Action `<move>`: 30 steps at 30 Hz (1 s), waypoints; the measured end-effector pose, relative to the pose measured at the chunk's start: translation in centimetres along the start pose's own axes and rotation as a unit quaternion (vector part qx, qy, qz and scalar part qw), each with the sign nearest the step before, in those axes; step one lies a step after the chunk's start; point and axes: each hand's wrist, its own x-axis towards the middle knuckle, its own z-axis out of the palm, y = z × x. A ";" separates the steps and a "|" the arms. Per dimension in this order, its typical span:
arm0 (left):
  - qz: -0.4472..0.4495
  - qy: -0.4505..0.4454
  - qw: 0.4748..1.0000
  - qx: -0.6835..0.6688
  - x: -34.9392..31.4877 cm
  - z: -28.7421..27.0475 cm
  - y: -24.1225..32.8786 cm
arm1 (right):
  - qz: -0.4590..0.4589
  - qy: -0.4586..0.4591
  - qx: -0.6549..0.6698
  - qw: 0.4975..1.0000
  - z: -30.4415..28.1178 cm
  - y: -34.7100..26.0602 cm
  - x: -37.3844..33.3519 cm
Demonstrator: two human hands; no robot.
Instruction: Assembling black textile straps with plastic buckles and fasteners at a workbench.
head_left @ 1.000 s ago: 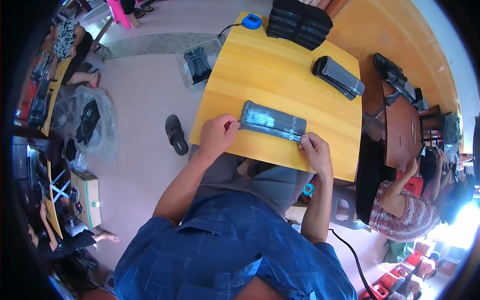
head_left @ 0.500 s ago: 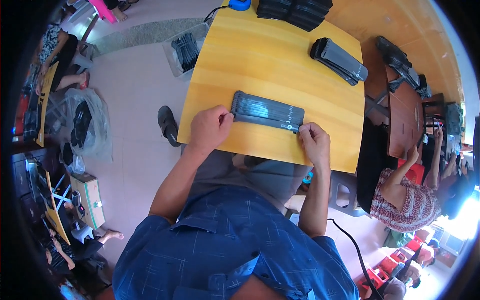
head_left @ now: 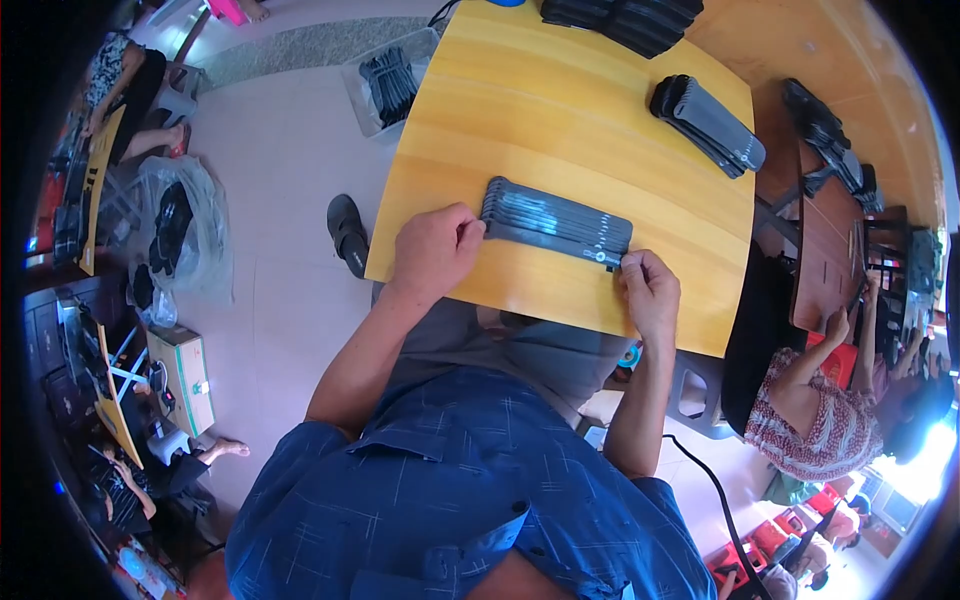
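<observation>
The left hand [head_left: 440, 250] and right hand [head_left: 652, 292] pinch the front strip [head_left: 585, 252] at opposite ends; even tension should leave it flush with the stack [head_left: 550, 211].

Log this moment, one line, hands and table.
left hand: at overlapping dark strips' left end | right hand: pinching near right corner | table: strips, grey stack beyond

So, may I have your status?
Left hand at left end of strips; right hand at right end. Strips overlapping on table. Grey bundle beyond, clear of hands.
</observation>
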 end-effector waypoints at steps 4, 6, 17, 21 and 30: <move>0.005 -0.001 1.000 0.011 0.1 0.1 0.1 | 0.016 -0.002 0.013 1.000 -0.1 -0.1 0.0; 0.005 -0.002 1.000 0.016 0.2 0.1 0.1 | 0.013 -0.002 0.016 1.000 0.0 0.0 0.1; -0.010 -0.005 0.999 0.034 0.7 0.4 0.3 | 0.005 0.030 -0.022 0.999 0.3 0.5 0.4; -0.005 0.003 0.999 0.039 0.8 0.4 0.4 | 0.018 0.042 -0.030 0.998 0.2 0.0 0.4; -0.012 -0.005 0.999 0.042 0.7 0.4 0.4 | -0.003 0.065 -0.034 0.997 0.6 0.0 0.3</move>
